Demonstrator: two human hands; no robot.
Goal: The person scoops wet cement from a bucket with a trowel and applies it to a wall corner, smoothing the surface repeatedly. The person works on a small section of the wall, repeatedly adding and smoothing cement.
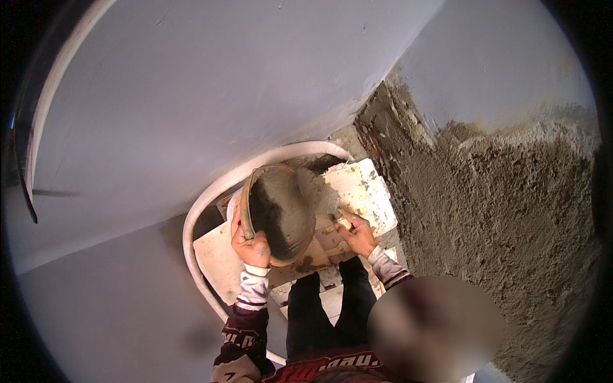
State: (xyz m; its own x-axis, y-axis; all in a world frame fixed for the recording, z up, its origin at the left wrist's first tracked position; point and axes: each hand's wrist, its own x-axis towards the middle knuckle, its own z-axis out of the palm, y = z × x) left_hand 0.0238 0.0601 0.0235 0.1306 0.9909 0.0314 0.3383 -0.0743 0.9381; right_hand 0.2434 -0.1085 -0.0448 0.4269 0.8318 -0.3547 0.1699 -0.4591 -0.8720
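Note:
A round, mortar-stained pan (pixel 290 239) is tipped on its side in front of me, its hollow turned to the right. My left hand (pixel 250 241) is closed around its left rim and holds it tilted. Wet grey mortar (pixel 319 195) lies at the pan's mouth and on the pale board (pixel 370 195). To the right of the pan, my right hand (pixel 357 235) is closed around the pale handle (pixel 345 223) of what looks like a trowel. The blade is blurred and blends with the mortar, so its outline cannot be made out.
A thick pale hose (pixel 191 233) curves around the board's far and left sides. Smooth grey wall (pixel 223 83) rises ahead and to the left. Rough wet plaster (pixel 504 210) covers the lower wall at the right. My legs (pixel 303 313) stand close to the board's near edge.

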